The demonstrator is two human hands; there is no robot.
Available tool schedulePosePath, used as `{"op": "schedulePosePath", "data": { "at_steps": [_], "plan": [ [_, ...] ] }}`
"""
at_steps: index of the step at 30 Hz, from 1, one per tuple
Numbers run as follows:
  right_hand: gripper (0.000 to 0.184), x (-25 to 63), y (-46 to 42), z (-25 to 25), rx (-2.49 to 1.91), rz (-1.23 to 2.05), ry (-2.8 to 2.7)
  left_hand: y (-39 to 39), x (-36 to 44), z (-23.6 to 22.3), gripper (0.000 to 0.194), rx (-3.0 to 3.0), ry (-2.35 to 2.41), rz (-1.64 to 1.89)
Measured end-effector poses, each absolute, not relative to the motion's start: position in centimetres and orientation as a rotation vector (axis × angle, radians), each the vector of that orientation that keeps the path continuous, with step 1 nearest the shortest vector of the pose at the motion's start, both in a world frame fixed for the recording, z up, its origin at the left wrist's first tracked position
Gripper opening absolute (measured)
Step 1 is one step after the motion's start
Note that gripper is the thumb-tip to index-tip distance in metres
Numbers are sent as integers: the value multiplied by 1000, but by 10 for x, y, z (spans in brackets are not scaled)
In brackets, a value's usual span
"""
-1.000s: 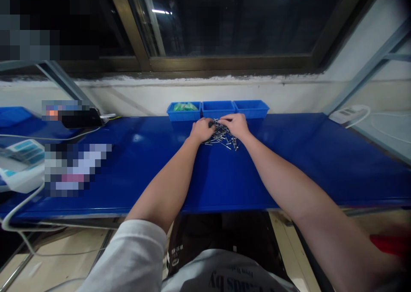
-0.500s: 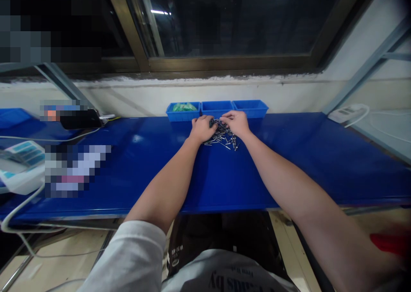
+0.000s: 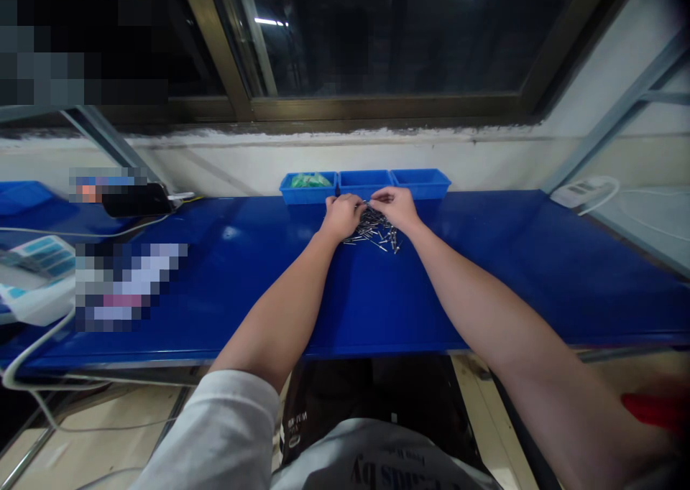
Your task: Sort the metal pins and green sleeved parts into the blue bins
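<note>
A loose pile of thin silver blind rivets (image 3: 374, 225) lies on the blue tabletop (image 3: 356, 296), several of them strewn at its front edge. My left hand (image 3: 343, 217) is at the pile's left side, thumb and forefinger closed together. Over the right side of the pile, my right hand (image 3: 396, 207) pinches with its fingertips turned toward the left hand. A thin shiny piece, apparently a rivet, shows between the two sets of fingertips; its ends are hidden by the fingers.
Behind the pile stand three blue bins: the left bin (image 3: 308, 192) holds a green plastic bag, beside the middle bin (image 3: 365, 177) and the right bin (image 3: 423, 177). A phone (image 3: 134, 200) and white scale (image 3: 37, 278) are at left, a power strip (image 3: 585, 190) at far right.
The fingers of my left hand, apart around a dark gap before, have closed and come up to my right fingertips. My right hand stays almost in place; the pile looks much the same.
</note>
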State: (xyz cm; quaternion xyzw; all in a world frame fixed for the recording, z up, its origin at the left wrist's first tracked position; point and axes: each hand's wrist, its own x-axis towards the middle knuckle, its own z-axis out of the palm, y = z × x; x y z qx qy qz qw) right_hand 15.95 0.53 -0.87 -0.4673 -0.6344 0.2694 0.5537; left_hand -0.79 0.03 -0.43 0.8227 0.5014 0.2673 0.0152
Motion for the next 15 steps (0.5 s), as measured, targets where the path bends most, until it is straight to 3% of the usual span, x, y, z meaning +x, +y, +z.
{"op": "schedulePosePath", "data": {
  "at_steps": [9, 15],
  "plan": [
    [17, 163, 7, -8, -1156, 657, -1399, -5, -8, -2, 28, 2516, 1577, 886],
    [49, 182, 25, -16, -1260, 568, -1199, -5, -8, -1, 36, 2471, 1644, 871]
  ]
}}
